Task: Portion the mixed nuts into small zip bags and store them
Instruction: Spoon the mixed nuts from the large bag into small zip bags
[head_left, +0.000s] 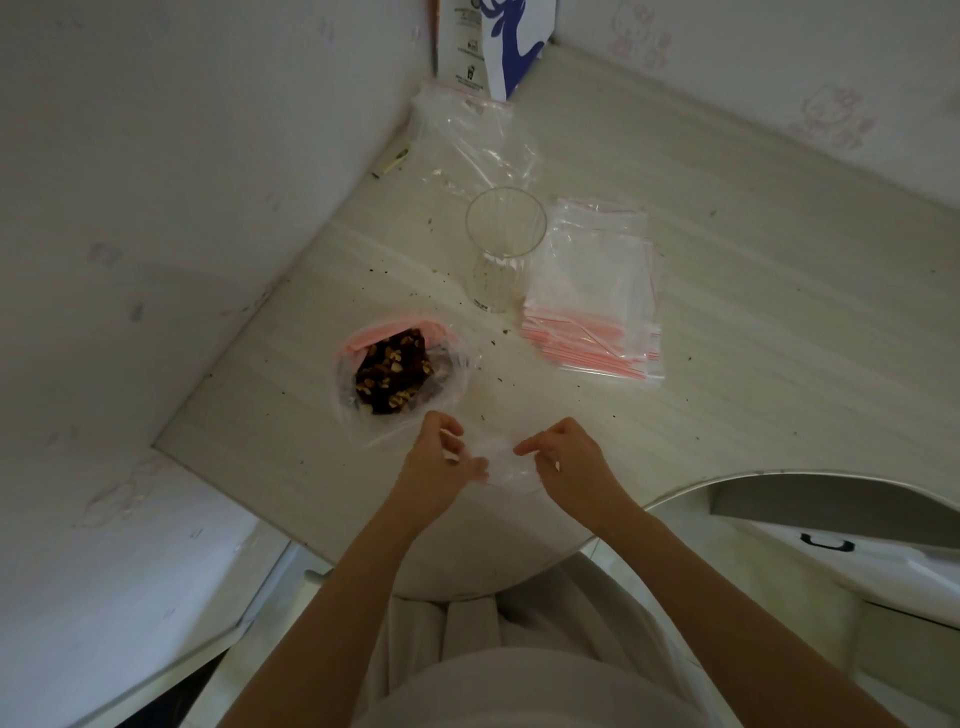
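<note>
Nearest, pale clothing at the bottom edge and two bare forearms reaching forward over the rounded front of a pale wood-grain table (727, 322). At that near edge, left hand (434, 465) and right hand (569, 460) close together, fingers curled, each pinching one side of a small zip bag (506, 467), clear and hard to make out. Right forefinger and thumb nipped on the bag's upper edge; left fingertips blurred, exact grip hard to tell. Just beyond the left hand, a large open bag (353, 410) with its pink-striped mouth spread wide, mixed nuts (392, 376) heaped inside, dark pieces and pale walnut halves. Crumbs (491, 343) scattered over the tabletop around it. Further back, toward the middle, an upright clear glass (501, 249) with a few specks at the bottom. Just right of the glass, a flat stack of small zip bags (597, 291), pink-red seals fanned at the near end. Behind the glass, a bigger empty zip bag (467, 135), crumpled, lying flat. Left of that, by the wall, a small pale scrap (392, 162), too small to identify. Farthest, in the corner, a white and blue carton (488, 47) standing upright. Off to the right, below table level, a white drawer front with a dark handle (823, 542).
</note>
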